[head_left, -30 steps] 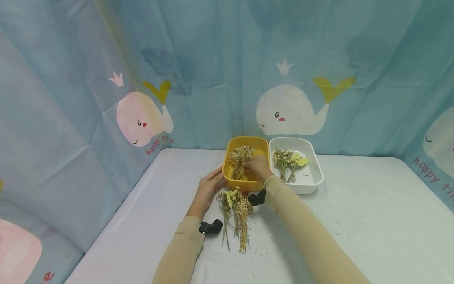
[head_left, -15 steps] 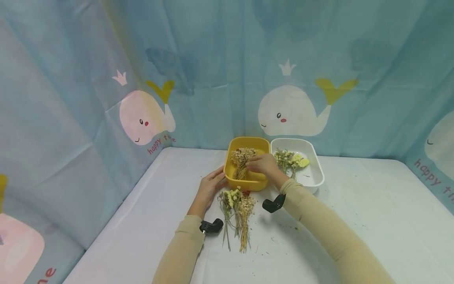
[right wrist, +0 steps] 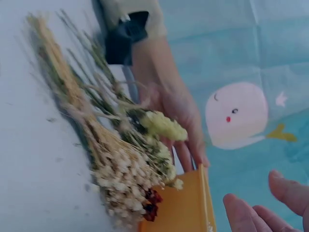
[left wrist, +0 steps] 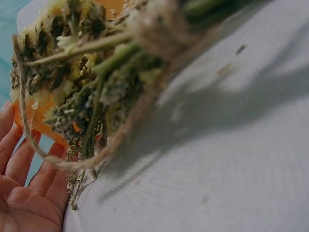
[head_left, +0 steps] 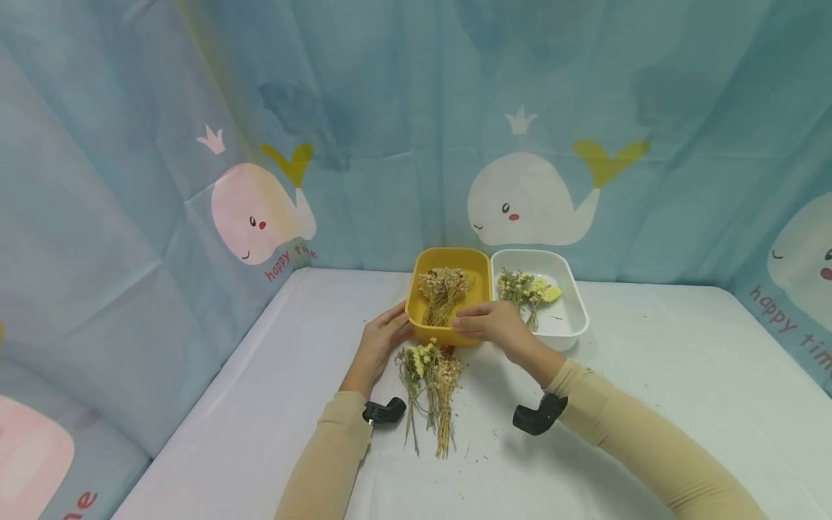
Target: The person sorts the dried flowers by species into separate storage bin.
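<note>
My left hand [head_left: 378, 347] rests with extended fingers against the left side of a yellow plastic tray [head_left: 479, 285]. Inside that tray lies a bunch of dried beige flowers [head_left: 443, 287], stems toward me. Over the tray's front right corner is my right hand [head_left: 497, 326], its fingers loosely extended with nothing held. On the table before the tray lie dried bunches: yellow flowers [head_left: 422, 358] at left, tied with twine in the left wrist view, and whitish flowers [head_left: 447, 374] beside them. A few dark red blooms [right wrist: 151, 205] show by the whitish ones in the right wrist view.
A white tray [head_left: 573, 314] stands against the yellow tray's right side, with yellow dried flowers [head_left: 544, 291] in its left part. Plant crumbs are scattered on the white tabletop [head_left: 650, 361]. A blue whale-print curtain [head_left: 390, 188] hangs behind.
My right hand has let go of the beige bunch in the yellow tray and drawn back toward the tray's front right corner. The left hand has stayed at the tray's side.
</note>
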`<state>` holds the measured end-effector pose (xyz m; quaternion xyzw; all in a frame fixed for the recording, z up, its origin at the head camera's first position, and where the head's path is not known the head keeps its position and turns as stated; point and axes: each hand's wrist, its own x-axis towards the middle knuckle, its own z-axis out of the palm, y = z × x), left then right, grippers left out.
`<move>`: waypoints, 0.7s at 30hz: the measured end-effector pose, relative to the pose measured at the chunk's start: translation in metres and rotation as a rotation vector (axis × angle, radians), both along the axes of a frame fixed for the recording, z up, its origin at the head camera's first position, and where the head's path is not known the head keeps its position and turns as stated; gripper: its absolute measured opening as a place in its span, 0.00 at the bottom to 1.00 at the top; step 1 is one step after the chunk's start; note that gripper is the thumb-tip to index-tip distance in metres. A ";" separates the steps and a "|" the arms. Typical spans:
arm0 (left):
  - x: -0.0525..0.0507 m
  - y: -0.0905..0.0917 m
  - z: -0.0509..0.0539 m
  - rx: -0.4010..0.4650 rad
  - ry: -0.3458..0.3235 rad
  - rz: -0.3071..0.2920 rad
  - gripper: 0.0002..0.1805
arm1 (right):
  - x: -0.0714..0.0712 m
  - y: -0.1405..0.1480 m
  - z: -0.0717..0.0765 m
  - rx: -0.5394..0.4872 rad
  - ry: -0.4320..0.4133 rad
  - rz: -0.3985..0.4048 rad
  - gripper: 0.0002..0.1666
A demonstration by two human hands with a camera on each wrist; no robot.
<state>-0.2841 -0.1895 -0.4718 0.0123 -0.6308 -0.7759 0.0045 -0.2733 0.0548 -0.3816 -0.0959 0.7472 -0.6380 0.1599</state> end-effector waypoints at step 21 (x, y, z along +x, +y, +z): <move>-0.002 0.000 -0.001 -0.001 0.006 0.001 0.26 | 0.058 0.016 -0.032 -0.035 -0.089 0.131 0.26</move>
